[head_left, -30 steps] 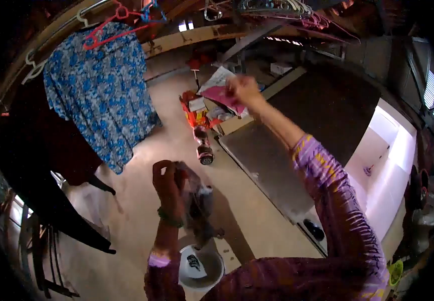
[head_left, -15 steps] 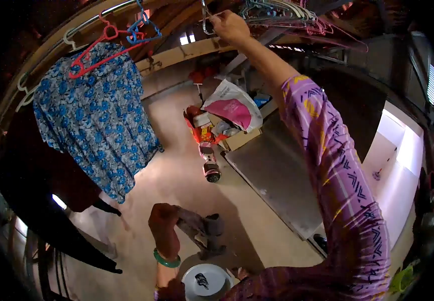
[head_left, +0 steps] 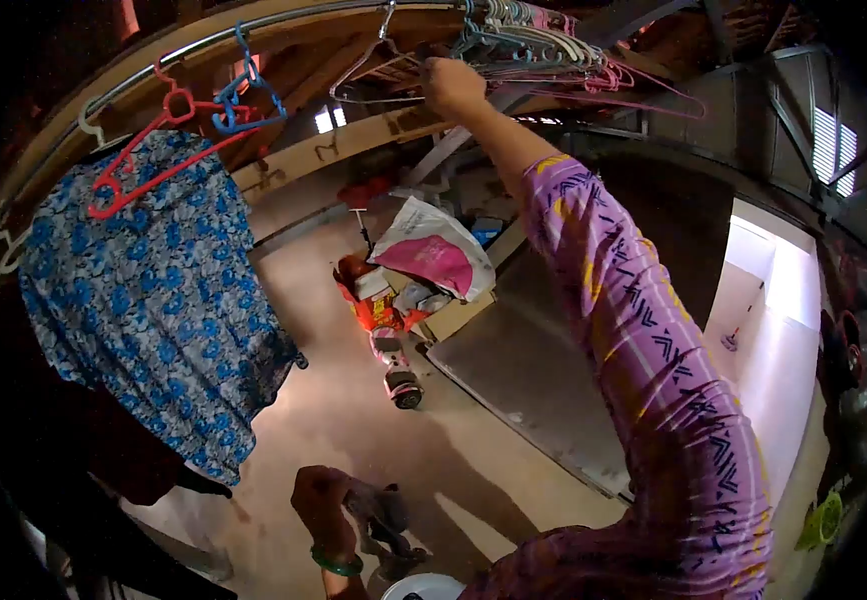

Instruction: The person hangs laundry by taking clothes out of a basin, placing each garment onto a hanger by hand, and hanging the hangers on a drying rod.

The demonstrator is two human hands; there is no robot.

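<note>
High at the rail, my right hand (head_left: 453, 88) is closed at the right end of a thin metal hanger (head_left: 378, 70), which hangs by its hook. Low in the view, my left hand (head_left: 323, 505) is wrapped round a dark grey cloth (head_left: 378, 515) that dangles beside it. A white bucket (head_left: 423, 588) stands just below the cloth, cut off by the bottom edge. To the left hangs a blue flowered shirt (head_left: 153, 290), with a red hanger (head_left: 168, 130) and a blue hanger (head_left: 243, 110) in front and above.
Several hangers (head_left: 533, 45) crowd the rail at the right. Below are a pink and white bag (head_left: 438, 250), a hoverboard (head_left: 395, 370) and a large dark panel (head_left: 543, 370). Dark clothes (head_left: 103, 440) hang at the left, and a green basket (head_left: 821, 522) is at the lower right.
My right hand has risen from over the bag to the rail and now holds the metal hanger's end. The view has tilted up. My left hand still holds the cloth.
</note>
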